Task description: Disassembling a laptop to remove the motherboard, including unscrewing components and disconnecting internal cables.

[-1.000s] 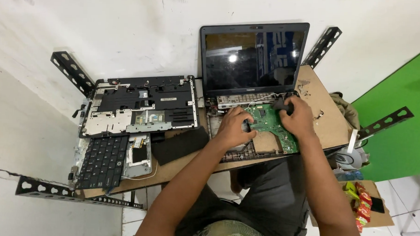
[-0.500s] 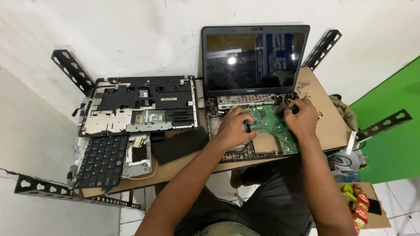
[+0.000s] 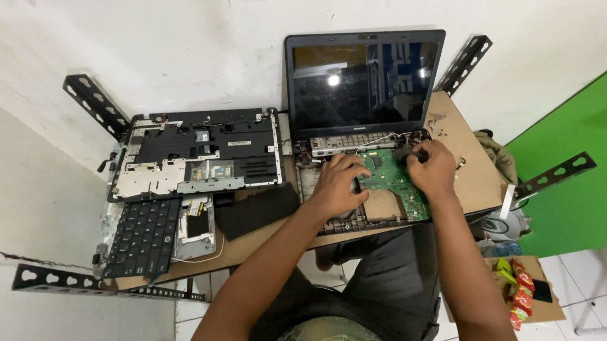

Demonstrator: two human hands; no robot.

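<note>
So a stripped-down laptop (image 3: pixel 359 125) is sat open on the right half of a small wooden table (image 3: pixel 471 176), screen up and dark against the far wall. The keyboard deck has been taken off, so the green motherboard (image 3: pixel 390 183) is exposed inside the bottom case.

The left hand (image 3: pixel 336 185) is laid on the left edge of that board, fingers curled down onto it; whether anything is actually pinched can't be told. The right hand (image 3: pixel 432 169) is placed at the board's far right corner, by the hinge, with the fingers closed around something small and dark there, which can't really be made out.

Over on the left, the removed black and silver palmrest cover (image 3: pixel 196 153) is laid out flat. Nearer, the loose keyboard (image 3: pixel 143 235) is parked beside a small silver panel (image 3: pixel 195 226), and a flat black piece (image 3: pixel 256 209) is placed between those and the laptop.
</note>
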